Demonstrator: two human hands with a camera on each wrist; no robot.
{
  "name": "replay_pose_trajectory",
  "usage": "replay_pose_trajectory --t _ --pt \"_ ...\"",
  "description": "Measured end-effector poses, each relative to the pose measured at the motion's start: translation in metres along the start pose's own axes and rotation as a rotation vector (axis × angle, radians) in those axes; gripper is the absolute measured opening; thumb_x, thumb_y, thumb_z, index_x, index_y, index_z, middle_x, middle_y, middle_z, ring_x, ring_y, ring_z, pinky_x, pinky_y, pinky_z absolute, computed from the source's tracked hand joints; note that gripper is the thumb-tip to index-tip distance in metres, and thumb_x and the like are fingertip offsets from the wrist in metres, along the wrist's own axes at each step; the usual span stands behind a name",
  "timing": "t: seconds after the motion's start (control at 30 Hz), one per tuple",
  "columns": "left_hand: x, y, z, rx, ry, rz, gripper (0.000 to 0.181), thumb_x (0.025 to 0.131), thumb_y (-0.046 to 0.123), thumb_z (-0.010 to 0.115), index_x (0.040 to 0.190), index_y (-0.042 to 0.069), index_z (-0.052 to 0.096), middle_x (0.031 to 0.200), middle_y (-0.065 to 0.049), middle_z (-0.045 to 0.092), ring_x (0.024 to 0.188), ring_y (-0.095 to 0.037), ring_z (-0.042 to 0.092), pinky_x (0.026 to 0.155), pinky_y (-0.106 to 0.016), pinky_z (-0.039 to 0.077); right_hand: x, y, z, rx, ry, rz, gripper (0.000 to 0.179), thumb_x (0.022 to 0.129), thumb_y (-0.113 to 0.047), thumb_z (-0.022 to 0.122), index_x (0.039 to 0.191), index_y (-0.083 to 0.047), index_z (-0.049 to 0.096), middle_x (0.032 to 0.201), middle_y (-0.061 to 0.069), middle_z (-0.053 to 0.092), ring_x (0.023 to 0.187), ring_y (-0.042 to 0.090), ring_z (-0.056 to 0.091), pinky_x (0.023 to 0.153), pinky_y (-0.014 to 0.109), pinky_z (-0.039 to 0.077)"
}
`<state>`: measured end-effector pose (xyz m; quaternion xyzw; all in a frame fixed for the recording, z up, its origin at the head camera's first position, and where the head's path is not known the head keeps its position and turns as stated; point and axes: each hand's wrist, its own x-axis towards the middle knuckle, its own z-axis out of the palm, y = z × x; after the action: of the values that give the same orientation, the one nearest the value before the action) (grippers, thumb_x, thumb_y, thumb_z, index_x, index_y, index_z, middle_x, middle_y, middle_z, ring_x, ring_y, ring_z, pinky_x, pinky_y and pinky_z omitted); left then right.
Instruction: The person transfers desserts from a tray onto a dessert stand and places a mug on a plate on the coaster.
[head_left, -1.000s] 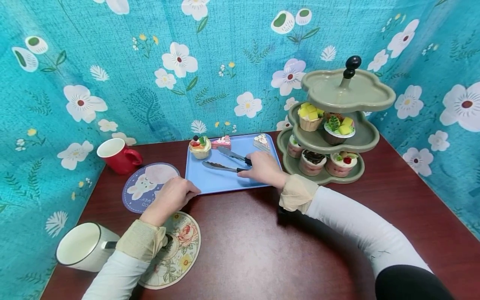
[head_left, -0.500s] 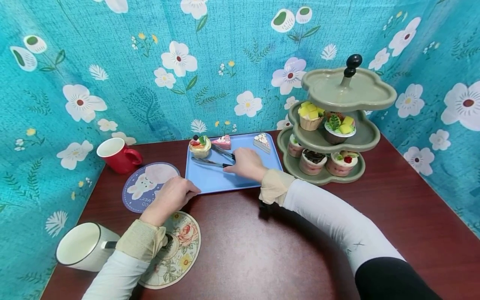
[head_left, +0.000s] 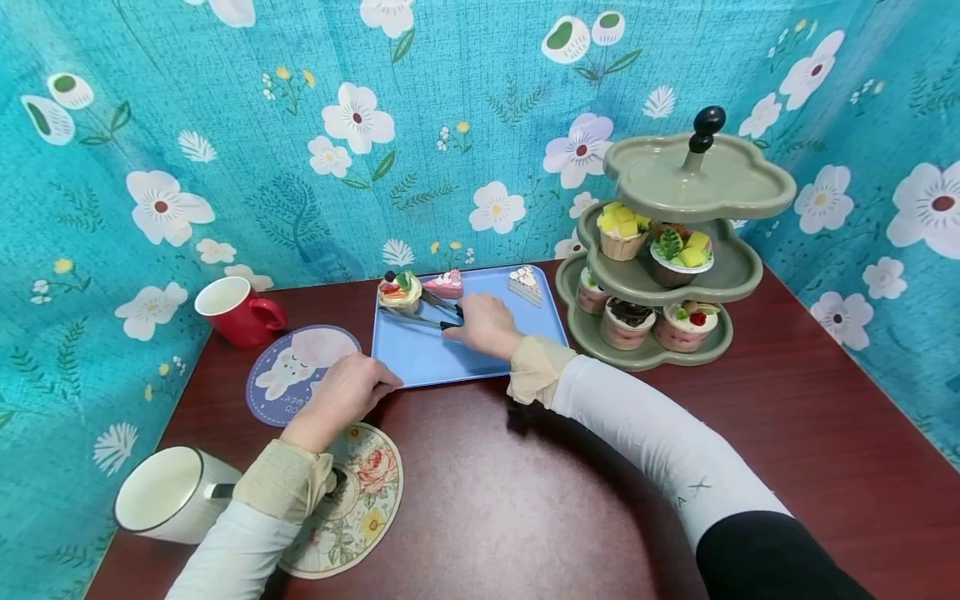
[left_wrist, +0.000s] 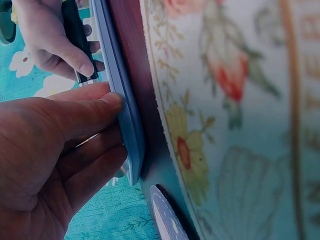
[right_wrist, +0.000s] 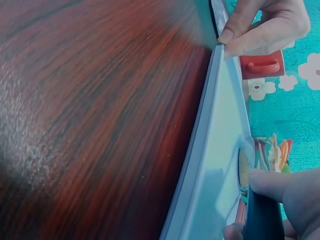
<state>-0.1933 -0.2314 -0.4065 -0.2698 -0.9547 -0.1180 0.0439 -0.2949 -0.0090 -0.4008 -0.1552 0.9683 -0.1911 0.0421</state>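
Note:
My left hand (head_left: 345,396) pinches the near left corner of a blue tray (head_left: 457,358); in the left wrist view the thumb of that hand (left_wrist: 75,125) lies on the rim. With black-handled tongs (head_left: 416,318) gripped, my right hand (head_left: 489,325) reaches over the tray. The tongs' arms stand apart on either side of a cream-topped cupcake (head_left: 401,293) at the tray's far left. Whether they touch it I cannot tell. A pink cake slice (head_left: 446,283) sits just right of the cupcake. Another cake slice (head_left: 525,285) lies at the far right of the tray.
A green three-tier stand (head_left: 697,175) with several desserts on its two lower tiers is right of the tray. On the left are a red mug (head_left: 238,315), a white mug (head_left: 168,496), a rabbit mat (head_left: 281,379) and a floral mat (head_left: 378,500). Flowered cloth hangs behind.
My right hand has moved left over the tray, bringing the tongs from right of the cupcake to around it. The left hand keeps its place at the tray corner.

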Motion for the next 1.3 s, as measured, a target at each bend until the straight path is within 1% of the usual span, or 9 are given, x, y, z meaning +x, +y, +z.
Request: replay_pose_trajectory --t 0.2,0.43,0.63,0.87,0.93,1.0,1.17,1.3 --pt "0.000 0.000 0.001 -0.007 0.016 0.016 0.015 0.083 0.003 0.075 0.087 0.016 0.081 0.086 0.000 0.078 0.078 -0.015 0.073 0.069 -0.035 0.058 0.001 0.002 0.002 -0.001 0.015 -0.003 0.036 0.083 -0.046 0.076 0.075 -0.015 0.059 0.069 0.000 0.054 0.068 0.019 0.055 0.055 0.035 0.041" --pt "-0.001 0.001 0.001 -0.008 0.009 -0.001 0.014 0.084 0.004 0.075 0.088 0.015 0.082 0.086 0.000 0.078 0.079 -0.016 0.073 0.071 -0.036 0.058 -0.002 0.002 0.002 -0.004 0.017 -0.011 0.033 0.086 -0.044 0.074 0.078 -0.014 0.061 0.070 0.000 0.056 0.067 0.019 0.054 0.054 0.034 0.038" --pt "-0.001 0.002 -0.001 0.000 0.000 -0.009 0.013 0.084 0.005 0.076 0.088 0.015 0.082 0.087 0.000 0.078 0.080 -0.016 0.073 0.072 -0.036 0.058 -0.003 0.003 0.001 -0.009 0.026 -0.030 0.030 0.087 -0.043 0.073 0.085 -0.014 0.064 0.072 0.001 0.058 0.067 0.018 0.052 0.054 0.033 0.036" --pt "-0.002 0.003 0.000 -0.005 0.011 -0.012 0.013 0.084 0.005 0.075 0.089 0.016 0.082 0.088 0.000 0.078 0.081 -0.017 0.073 0.072 -0.037 0.058 -0.006 0.008 0.000 -0.001 0.036 -0.031 0.030 0.087 -0.043 0.073 0.092 -0.013 0.067 0.079 0.002 0.063 0.073 0.020 0.055 0.058 0.034 0.038" --pt "-0.002 0.003 0.000 -0.008 0.011 -0.016 0.014 0.084 0.005 0.075 0.089 0.016 0.082 0.088 0.000 0.078 0.081 -0.017 0.073 0.072 -0.037 0.059 -0.008 0.011 -0.003 -0.004 0.042 -0.041 0.031 0.087 -0.042 0.074 0.096 -0.013 0.068 0.080 0.003 0.063 0.075 0.021 0.056 0.060 0.035 0.039" --pt "-0.002 0.003 0.000 -0.010 0.008 -0.022 0.013 0.084 0.005 0.075 0.090 0.016 0.082 0.089 0.000 0.078 0.082 -0.017 0.073 0.073 -0.037 0.059 -0.011 0.015 -0.005 -0.003 0.045 -0.054 0.031 0.087 -0.041 0.074 0.096 -0.012 0.069 0.080 0.004 0.064 0.076 0.022 0.057 0.061 0.035 0.039" --pt "-0.002 0.003 0.000 -0.009 -0.012 -0.040 0.012 0.084 0.006 0.075 0.091 0.015 0.082 0.090 -0.001 0.078 0.084 -0.017 0.073 0.075 -0.037 0.059 -0.020 0.026 -0.010 -0.008 0.048 -0.098 0.028 0.086 -0.040 0.075 0.090 -0.013 0.068 0.078 0.003 0.064 0.075 0.021 0.056 0.062 0.034 0.040" --pt "-0.002 0.003 -0.001 -0.008 -0.014 -0.044 0.012 0.084 0.006 0.075 0.090 0.014 0.082 0.090 -0.001 0.078 0.083 -0.017 0.073 0.074 -0.037 0.059 -0.028 0.034 -0.016 -0.014 0.053 -0.146 0.027 0.086 -0.039 0.075 0.088 -0.014 0.066 0.076 0.001 0.062 0.073 0.020 0.055 0.063 0.033 0.040"
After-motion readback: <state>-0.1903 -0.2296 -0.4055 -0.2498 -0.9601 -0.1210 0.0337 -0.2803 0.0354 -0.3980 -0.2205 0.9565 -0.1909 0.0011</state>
